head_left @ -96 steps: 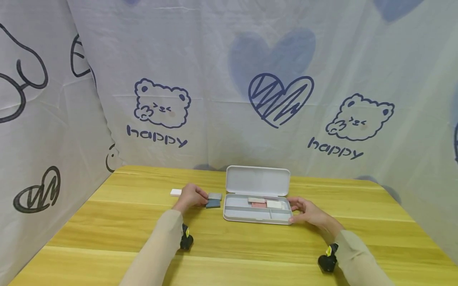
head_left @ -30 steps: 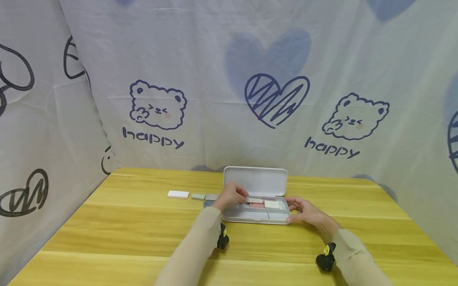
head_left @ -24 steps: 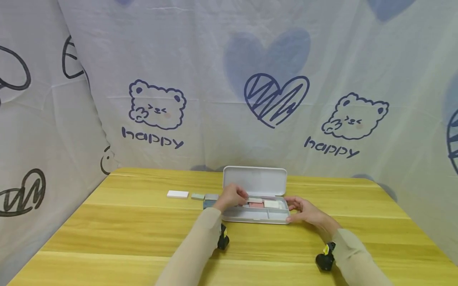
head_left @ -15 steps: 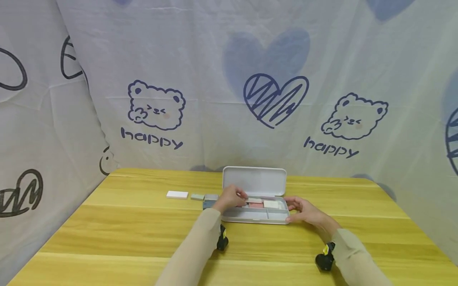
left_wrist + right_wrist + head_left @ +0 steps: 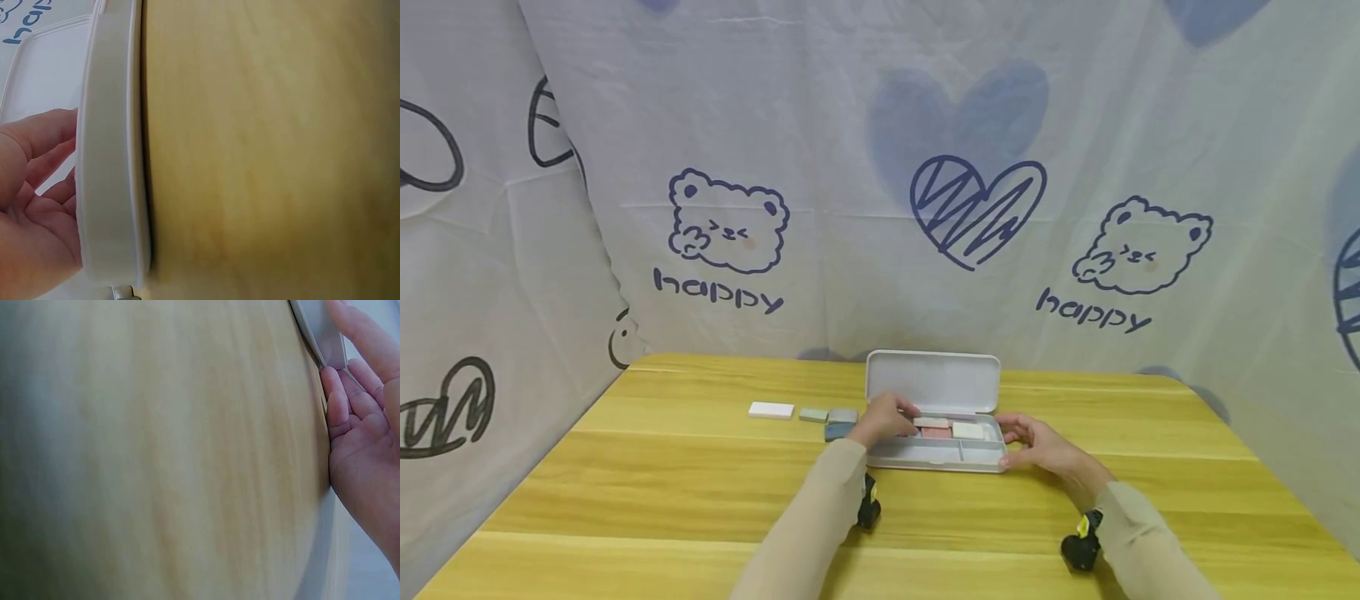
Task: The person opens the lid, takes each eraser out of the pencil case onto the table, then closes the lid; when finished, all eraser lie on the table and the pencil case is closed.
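A white pencil case [image 5: 912,452] lies on the table with its lid [image 5: 934,379] raised at the back. Inside its rear compartment are a pink block [image 5: 936,433], a pale grey block [image 5: 932,423] and a white block [image 5: 968,431], all eraser-like. My left hand [image 5: 883,419] reaches over the left end into that compartment, fingers bent downward. Its fingertips are hidden by the case wall in the left wrist view, so whether they pinch something does not show. My right hand [image 5: 1037,442] grips the case's right end, thumb at the front and fingers behind.
Left of the case lie a white block [image 5: 771,410], a green block [image 5: 813,414], a grey block [image 5: 842,415] and a blue block [image 5: 839,432], the last partly near the left wrist. A printed cloth [image 5: 850,275] hangs behind the wooden table [image 5: 685,500].
From beside the loose blocks, my left hand has moved right into the case. Over the last half second it has sunk slightly. The right hand keeps its grip on the case's end.
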Demonstrator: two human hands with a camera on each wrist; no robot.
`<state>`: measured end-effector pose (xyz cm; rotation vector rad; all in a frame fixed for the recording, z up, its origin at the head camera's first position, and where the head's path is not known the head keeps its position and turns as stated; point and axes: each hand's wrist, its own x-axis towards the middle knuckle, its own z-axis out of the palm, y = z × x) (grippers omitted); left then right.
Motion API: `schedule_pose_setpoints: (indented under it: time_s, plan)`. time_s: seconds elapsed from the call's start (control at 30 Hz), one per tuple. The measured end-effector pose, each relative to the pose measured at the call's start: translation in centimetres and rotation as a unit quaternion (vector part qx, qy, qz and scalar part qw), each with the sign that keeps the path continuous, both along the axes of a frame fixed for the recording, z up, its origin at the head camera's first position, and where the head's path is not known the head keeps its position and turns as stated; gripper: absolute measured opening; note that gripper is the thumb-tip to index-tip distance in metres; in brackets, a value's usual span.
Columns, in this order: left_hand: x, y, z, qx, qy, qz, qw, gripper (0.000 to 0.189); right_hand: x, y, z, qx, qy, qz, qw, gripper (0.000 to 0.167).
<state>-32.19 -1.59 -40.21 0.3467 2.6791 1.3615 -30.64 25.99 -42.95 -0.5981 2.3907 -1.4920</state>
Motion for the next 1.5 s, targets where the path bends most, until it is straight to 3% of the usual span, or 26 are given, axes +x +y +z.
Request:
schedule_pose_setpoints:
  time_s: [0.47, 1.1, 1.3, 1.5]
  plan:
    - [0.0, 0.3, -0.1, -0.004, 0.009, 0.026, 0.9996, 0.019, 0.1, -0.2, -0.2, -0.006, 0.001, 0.008, 0.9999, 0.067]
    - [0.2, 0.4, 0.0, -0.005, 0.026, 0.020, 0.9994, 0.006, 0.2, -0.2, 0.2, -0.011, 0.001, 0.007, 0.9999, 0.067]
    - [-0.6, 0.5, -0.9, -0.014, 0.050, 0.018, 0.9985, 0.007, 0.2, -0.1, 0.0, -0.015, 0.001, 0.007, 0.9999, 0.067]
    - [-0.6, 0.4, -0.8, 0.013, 0.044, 0.030, 0.9985, 0.007, 0.2, 0.0, 0.1, -0.014, 0.002, 0.007, 0.9999, 0.068]
